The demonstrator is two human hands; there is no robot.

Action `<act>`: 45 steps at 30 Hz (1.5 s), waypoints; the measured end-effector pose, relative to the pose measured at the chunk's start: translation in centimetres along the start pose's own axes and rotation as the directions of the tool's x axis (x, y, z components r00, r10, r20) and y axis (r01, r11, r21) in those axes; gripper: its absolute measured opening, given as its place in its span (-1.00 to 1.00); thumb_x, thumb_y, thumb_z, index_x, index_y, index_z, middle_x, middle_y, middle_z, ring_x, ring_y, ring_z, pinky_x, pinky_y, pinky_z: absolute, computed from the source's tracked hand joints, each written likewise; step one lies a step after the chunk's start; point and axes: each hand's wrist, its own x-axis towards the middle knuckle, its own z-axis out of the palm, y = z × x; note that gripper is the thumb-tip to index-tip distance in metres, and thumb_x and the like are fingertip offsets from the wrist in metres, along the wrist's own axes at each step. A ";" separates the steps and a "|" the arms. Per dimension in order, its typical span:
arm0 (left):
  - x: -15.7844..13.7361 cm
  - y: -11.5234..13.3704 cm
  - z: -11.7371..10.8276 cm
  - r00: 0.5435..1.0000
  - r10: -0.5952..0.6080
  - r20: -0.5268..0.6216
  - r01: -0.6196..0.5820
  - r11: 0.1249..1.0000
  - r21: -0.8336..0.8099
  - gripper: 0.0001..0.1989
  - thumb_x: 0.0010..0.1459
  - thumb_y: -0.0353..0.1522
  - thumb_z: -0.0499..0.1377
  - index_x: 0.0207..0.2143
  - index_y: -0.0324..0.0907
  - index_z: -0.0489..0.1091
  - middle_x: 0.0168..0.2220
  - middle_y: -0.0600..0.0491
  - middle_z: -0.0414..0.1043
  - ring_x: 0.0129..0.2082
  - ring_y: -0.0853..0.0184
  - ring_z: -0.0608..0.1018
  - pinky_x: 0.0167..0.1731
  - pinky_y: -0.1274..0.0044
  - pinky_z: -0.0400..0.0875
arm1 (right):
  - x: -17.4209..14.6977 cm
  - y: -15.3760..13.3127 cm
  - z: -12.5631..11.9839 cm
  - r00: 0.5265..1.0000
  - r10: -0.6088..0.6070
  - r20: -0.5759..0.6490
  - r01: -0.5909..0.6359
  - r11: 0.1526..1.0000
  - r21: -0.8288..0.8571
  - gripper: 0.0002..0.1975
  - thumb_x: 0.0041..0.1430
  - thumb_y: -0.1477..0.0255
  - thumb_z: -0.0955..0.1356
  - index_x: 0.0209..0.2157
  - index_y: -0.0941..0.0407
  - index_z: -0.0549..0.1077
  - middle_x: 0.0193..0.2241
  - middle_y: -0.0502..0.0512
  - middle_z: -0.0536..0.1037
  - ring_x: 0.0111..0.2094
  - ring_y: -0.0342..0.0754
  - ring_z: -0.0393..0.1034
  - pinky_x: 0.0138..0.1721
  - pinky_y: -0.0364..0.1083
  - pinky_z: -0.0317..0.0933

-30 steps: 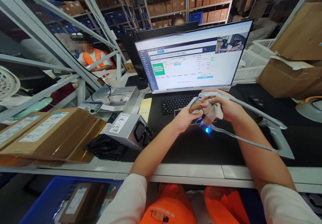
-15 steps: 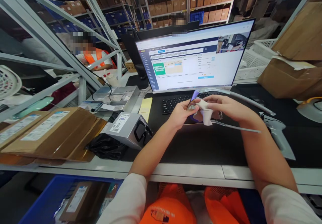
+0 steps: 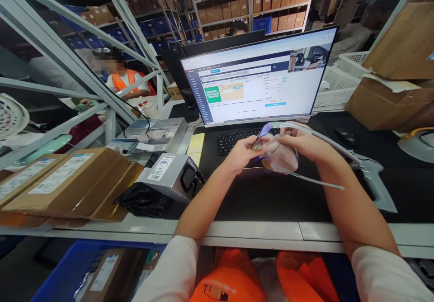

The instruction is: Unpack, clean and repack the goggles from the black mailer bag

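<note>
A pair of glasses (image 3: 266,131) with clear, pale temple arms and purple-tinted lens edges is held above the black mat, in front of the keyboard (image 3: 226,143). My left hand (image 3: 246,153) pinches its left end between thumb and fingers. At the other side, my right hand (image 3: 301,141) has its fingertips closed together at the upper edge of the glasses. A pale, see-through lens shows below those fingertips. Both temple arms point right, one passing over my right wrist and one lower. Whether a cloth is also in the right fingers is hard to see.
A monitor (image 3: 251,82) stands behind my hands. To the left are a silver box (image 3: 169,175), a black plastic bag (image 3: 144,199), a metal tray (image 3: 162,134) and cardboard boxes (image 3: 68,180). A mouse (image 3: 346,135) lies right. A person (image 3: 127,80) sits beyond the frame.
The white, cloth-like piece at the lens no longer shows clearly; the pale lens is now visible. My right fingers have shifted up slightly, and the lower temple arm has dipped. The left hand keeps its pinch.
</note>
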 end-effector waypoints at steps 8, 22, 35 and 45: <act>0.3 -1.6 -0.3 0.992 0.036 0.124 -0.006 0.973 -0.232 -0.49 -0.10 -0.05 0.53 -0.14 -0.10 0.67 -0.13 -0.04 0.61 -0.08 0.22 0.58 0.00 0.44 0.42 | -1.3 -2.3 2.1 0.970 0.029 0.241 -0.118 0.923 0.365 -0.56 0.02 0.20 0.58 -0.35 0.09 0.31 -0.47 0.06 0.58 -0.53 -0.05 0.47 -0.51 -0.13 0.33; 0.3 -2.2 0.1 0.989 -0.019 0.145 0.058 0.961 -0.269 -0.51 -0.17 -0.12 0.57 -0.20 -0.16 0.64 -0.33 0.08 0.57 -0.37 0.41 0.56 -0.27 0.55 0.42 | -0.6 -1.2 2.6 0.983 0.048 0.176 -0.124 0.884 0.451 -0.58 -0.07 0.29 0.63 -0.25 0.11 0.46 -0.42 0.04 0.59 -0.48 -0.08 0.47 -0.45 -0.13 0.34; -0.1 -1.5 -0.3 0.994 0.103 -0.020 -0.103 0.927 -0.360 -0.40 -0.16 0.09 0.49 -0.19 -0.11 0.61 -0.30 0.05 0.57 -0.27 0.25 0.60 -0.15 0.41 0.49 | 0.3 -0.8 3.4 0.891 0.079 0.448 -0.168 0.972 0.163 -0.64 0.07 0.18 0.53 -0.30 0.16 0.48 -0.47 0.03 0.51 -0.46 -0.10 0.37 -0.42 -0.14 0.27; 0.0 -1.3 -1.2 0.982 0.160 0.099 -0.139 0.972 -0.192 -0.39 -0.16 0.11 0.48 -0.25 -0.17 0.58 -0.07 -0.08 0.53 -0.03 0.06 0.60 -0.19 0.42 0.52 | -0.3 -0.7 3.5 0.854 -0.011 0.520 -0.075 0.987 0.145 -0.54 0.11 0.03 0.48 -0.40 0.19 0.50 -0.47 0.03 0.48 -0.42 -0.09 0.35 -0.35 -0.11 0.27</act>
